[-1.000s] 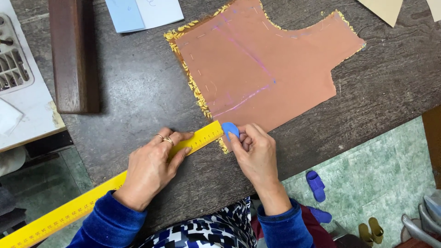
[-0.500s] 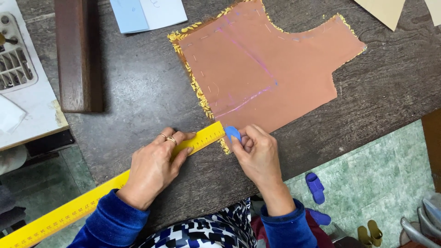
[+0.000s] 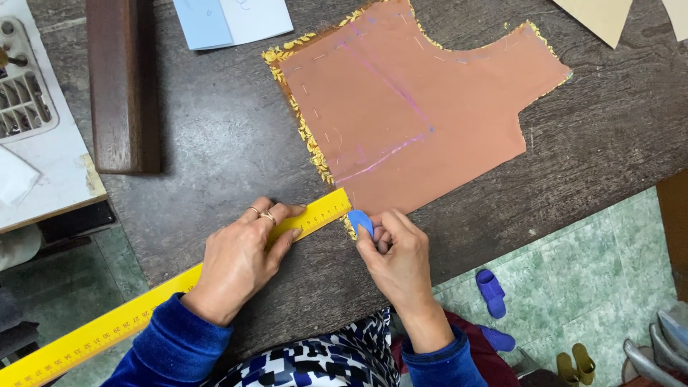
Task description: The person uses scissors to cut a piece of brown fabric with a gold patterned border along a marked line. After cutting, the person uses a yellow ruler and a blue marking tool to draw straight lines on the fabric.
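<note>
Tailor's chalk [image 3: 360, 221], blue and rounded, pinched between thumb and fingers of right hand [image 3: 398, 259], tip set at near corner of brown fabric piece [image 3: 423, 122] beside the near edge of the dark wooden table [image 3: 215, 143]. Yellow ruler [image 3: 165, 294] pressed flat under left hand [image 3: 240, 258], fingers spread over it and closed on nothing, its far end meeting the chalk at the fabric's gold-trimmed edge and its near end running off past the table's near-left edge.

Step in hand, by the look of it: lining up ruler and chalk to mark the fabric's lower corner. Next move would call for a steady ruler and a light, even stroke, since thin cloth may drag or wrinkle under the chalk.

Further out: faint pink and blue chalk lines already on the fabric; dark wooden block [image 3: 122, 86] near the left edge; light blue paper [image 3: 229, 21] at the far edge; white machine base [image 3: 43, 143] off the left side. Nothing lying between hands and fabric. Blue slippers [image 3: 491, 292] on the green floor below.
</note>
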